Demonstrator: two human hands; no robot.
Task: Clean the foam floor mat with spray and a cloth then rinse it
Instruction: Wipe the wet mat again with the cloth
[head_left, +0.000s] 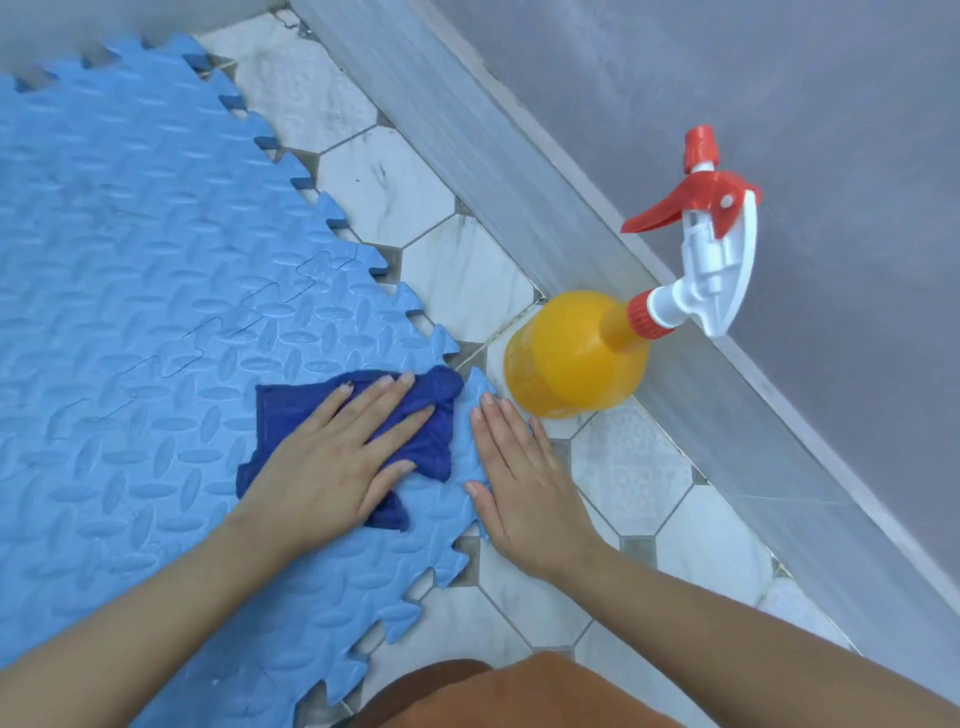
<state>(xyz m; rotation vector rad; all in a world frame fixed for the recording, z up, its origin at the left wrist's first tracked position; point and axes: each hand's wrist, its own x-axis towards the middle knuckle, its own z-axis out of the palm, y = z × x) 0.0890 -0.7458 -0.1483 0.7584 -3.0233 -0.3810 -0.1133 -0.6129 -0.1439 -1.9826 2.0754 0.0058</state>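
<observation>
The foam floor mat (130, 260) is laid flat on the tiled floor (441, 260), and it serves as the landmark here. Near its toothed right edge the dark blue cloth (431, 415) is pressed flat onto it by the left hand (332, 462), whose fingers (387, 397) are straight and spread over the cloth. The right hand (519, 478) is laid on the mat's very edge, its fingers straight and held close together, partly on the tiles. The orange spray bottle (571, 353) is stood upright just off that same edge, released, with its red trigger pointed away from the mat.

Spraying is judged done for this patch, though no wetness can be made out. Wiping is judged under way at one edge only. Rinsing is not yet begun, and no water source is seen.
</observation>
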